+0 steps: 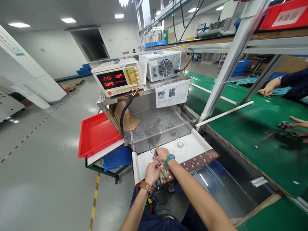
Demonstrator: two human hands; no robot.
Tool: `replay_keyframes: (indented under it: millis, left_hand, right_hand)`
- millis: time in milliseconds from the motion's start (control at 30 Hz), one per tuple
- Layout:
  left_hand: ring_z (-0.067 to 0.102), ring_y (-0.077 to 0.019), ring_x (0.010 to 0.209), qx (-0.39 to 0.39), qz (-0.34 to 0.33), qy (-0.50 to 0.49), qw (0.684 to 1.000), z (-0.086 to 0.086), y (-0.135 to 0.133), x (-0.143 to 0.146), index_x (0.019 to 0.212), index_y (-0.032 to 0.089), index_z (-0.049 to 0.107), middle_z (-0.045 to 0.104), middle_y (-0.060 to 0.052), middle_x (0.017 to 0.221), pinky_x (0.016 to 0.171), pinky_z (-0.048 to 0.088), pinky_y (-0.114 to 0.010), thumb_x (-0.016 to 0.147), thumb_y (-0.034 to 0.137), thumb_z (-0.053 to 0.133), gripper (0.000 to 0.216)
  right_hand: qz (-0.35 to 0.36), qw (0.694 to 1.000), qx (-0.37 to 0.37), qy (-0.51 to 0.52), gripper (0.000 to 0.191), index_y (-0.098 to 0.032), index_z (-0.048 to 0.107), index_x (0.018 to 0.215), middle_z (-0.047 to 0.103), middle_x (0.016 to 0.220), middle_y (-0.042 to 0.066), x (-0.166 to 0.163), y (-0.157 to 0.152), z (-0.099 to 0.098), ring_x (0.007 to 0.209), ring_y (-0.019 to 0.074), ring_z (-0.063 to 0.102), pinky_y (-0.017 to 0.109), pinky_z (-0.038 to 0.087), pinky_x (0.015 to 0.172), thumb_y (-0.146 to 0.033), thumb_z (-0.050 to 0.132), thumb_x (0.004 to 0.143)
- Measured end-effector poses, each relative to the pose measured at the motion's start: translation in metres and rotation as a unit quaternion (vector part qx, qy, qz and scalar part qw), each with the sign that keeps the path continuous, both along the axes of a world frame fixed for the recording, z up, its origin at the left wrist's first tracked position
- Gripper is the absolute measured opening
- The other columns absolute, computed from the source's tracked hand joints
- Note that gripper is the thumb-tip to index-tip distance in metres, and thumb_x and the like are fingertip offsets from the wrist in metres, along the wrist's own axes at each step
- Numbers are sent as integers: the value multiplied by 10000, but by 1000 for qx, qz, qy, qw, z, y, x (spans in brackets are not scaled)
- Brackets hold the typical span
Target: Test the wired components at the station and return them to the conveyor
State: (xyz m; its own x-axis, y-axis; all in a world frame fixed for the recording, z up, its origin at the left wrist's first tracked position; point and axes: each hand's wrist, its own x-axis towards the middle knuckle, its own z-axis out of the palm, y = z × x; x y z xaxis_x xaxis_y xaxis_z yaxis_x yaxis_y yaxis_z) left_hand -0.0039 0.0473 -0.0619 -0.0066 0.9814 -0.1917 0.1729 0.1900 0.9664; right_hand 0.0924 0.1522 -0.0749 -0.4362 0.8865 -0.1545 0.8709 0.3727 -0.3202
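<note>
In the head view my left hand, with a brown watch strap at the wrist, is closed in a pinch on the end of a thin red-and-black wire. My right hand, with a teal watch, is closed around a small dark part. The wire loops up between the two hands; fingers hide most of the part, so its kind is unclear. Both hands are over the front of a white tray. Beside my left fingertips is a green-sleeved lead, at a brown strip with metal studs.
A power supply with red digits and a grey fan-backed box stand on the metal shelf behind a clear panel. A red tray lies left. To the right, another person's hands are over the green conveyor, beyond a white post.
</note>
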Motion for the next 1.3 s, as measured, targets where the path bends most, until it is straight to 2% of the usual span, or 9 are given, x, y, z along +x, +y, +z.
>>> replay_keyframes:
  millis: [467,867,1133,1300]
  left_hand:
    - [551,-143,572,-9,9,-10,1000,4,-1,2,656,163,634,611,-10,572,581,437,-255,624,418,673,260]
    - [522,-139,530,-10,15,-23,1000,5,-2,3,636,168,614,580,3,545,563,410,-270,609,373,649,210]
    - [478,-127,495,-9,27,-23,999,3,-2,3,588,168,598,546,8,506,532,373,-264,579,378,648,216]
    - [514,-150,521,-5,34,-17,999,5,-2,3,601,169,612,586,-15,537,552,403,-282,566,441,676,282]
  right_hand:
    - [-8,1000,3,6,441,-172,554,1068,705,941,105,-1,-3,6,917,257,653,290,412,717,-470,615,748]
    - [-3,1000,9,14,407,-158,561,1039,706,933,122,-2,-8,15,899,276,662,304,432,705,-430,597,739]
    - [-7,999,23,27,403,-156,575,1031,707,925,130,-4,-9,9,898,288,662,318,437,720,-406,614,718]
    - [2,999,31,24,371,-169,592,1002,709,914,124,-4,-8,11,882,283,660,314,430,712,-409,617,720]
